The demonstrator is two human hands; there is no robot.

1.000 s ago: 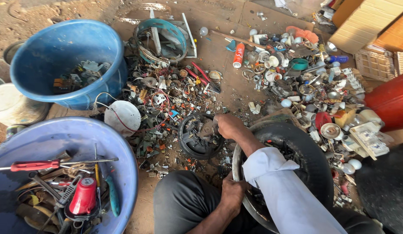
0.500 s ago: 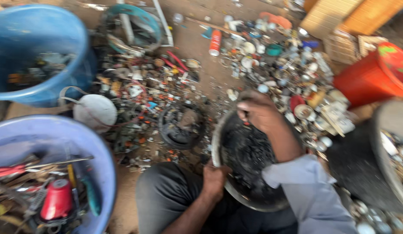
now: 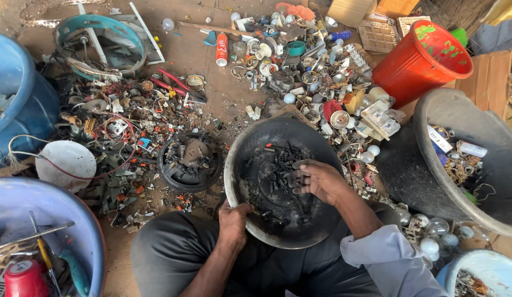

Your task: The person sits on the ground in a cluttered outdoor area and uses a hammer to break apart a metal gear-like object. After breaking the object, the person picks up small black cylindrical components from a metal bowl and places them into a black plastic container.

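Sorting dark screws (image 3: 278, 179) in a blackened metal pan (image 3: 234, 165).
Left hand (image 3: 234, 220) clamps rim; right hand (image 3: 316, 179) loose-fingered, grasping nothing; next likely pinching one.

Dirt floor (image 3: 195, 55) carries everything. Red plastic bucket with green smears (image 3: 418, 60) stands upright toward the floor's far right. Large black tub (image 3: 410, 159) just beside it, holding mixed scrap and wire. Blue plastic barrel (image 3: 19, 104) at the left edge. Pale lilac basin (image 3: 74, 220) at the near left corner, holding hand tools and a red part. Round black wheel-like part (image 3: 189, 162) lies flat mid-floor. White disc with a wire across it (image 3: 66, 165) near the barrel. Teal ring frame (image 3: 99, 25) at the far left. Red spray can (image 3: 222, 49) lying down, far centre. Loose bulbs (image 3: 432, 236) near the right edge.
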